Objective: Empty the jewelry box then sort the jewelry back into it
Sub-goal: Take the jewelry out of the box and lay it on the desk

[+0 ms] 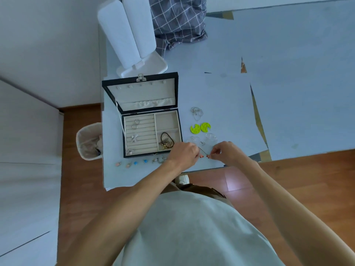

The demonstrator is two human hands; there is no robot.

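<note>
both hands pinch one thin wire piece beside the open jewelry box

a pale, smooth table (221, 96) carries everything. on its left part sits the jewelry box (151, 135), rectangular, dark-edged, lined in cream fabric, its lid (141, 93) propped upright. the left half of the base is ridged ring rolls holding a few small silver rings (136, 124); the near right compartment holds a dark cord tangled with gold-coloured pieces (166, 142).

right of the box lie thin silver wire hoops (197, 112), then two flat neon-yellow disc earrings (200, 128), then more clear wire loops (211, 138). along the table's near edge, in front of the box, runs a row of small studs (140, 162), some blue, some pinkish.

the left hand (185, 155) and right hand (226, 153) meet just past the box's near right corner, fingers curled in, each pinching an end of a fine metal wire piece (202, 150) held above the table.
</note>
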